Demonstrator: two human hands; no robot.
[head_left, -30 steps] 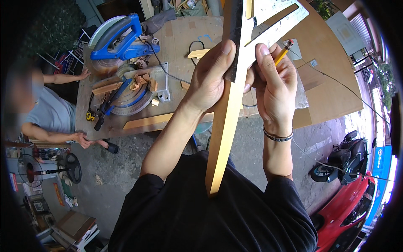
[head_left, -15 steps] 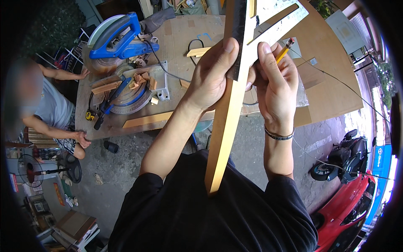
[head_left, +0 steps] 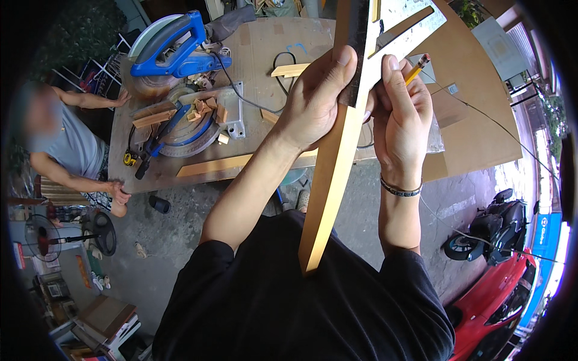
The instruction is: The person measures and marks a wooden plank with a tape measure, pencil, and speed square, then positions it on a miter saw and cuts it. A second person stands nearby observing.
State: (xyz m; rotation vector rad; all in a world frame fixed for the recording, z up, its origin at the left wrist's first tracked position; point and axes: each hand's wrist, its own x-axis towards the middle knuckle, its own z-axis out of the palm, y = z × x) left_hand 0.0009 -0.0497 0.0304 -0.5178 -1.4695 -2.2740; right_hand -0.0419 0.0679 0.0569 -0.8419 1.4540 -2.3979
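A long wooden strip (head_left: 331, 186) slants up in front of me, its lower end near my black shirt. My left hand (head_left: 313, 102) is wrapped round it, thumb pressed on the dark edge of a silver speed square (head_left: 418, 37) that lies along the strip's upper part. In my right hand (head_left: 402, 120) is a yellow pencil (head_left: 415, 71), its eraser end pointing up and out past the fingers. The right thumb is raised by the square's lower edge; the pencil's tip is hidden.
On the worktable (head_left: 259, 45) stands a blue miter saw (head_left: 174, 60) with wood offcuts (head_left: 201, 109). Another wooden strip (head_left: 214, 163) lies along its near edge. A co-worker (head_left: 75, 135) sits at the left. A motorcycle (head_left: 487, 231) and a red car (head_left: 481, 307) stand right.
Both hands, the strip and the square have shifted slightly to the right and up in the picture. The grip looks the same. The co-worker's lower hand has shifted a little.
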